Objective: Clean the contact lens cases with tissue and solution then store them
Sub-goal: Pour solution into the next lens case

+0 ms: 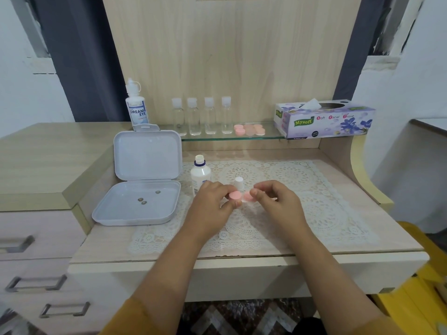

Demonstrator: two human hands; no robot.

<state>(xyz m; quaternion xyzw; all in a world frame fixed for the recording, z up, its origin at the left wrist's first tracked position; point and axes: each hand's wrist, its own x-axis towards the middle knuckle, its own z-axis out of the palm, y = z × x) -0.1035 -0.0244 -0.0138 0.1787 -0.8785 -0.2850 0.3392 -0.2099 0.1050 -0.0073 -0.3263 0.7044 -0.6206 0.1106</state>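
- My left hand (212, 201) pinches a pink case (235, 195) above the doily (314, 209).
- My right hand (275, 201) pinches its other pink part (248, 196), touching the first.
- Open bottle (200, 174) stands just left of the case.

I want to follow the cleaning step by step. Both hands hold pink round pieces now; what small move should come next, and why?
Probably pull a tissue from the purple floral tissue box. The left hand pinches a pink round cap, the right hand a pink case piece, apparently separated, and neither holds tissue.
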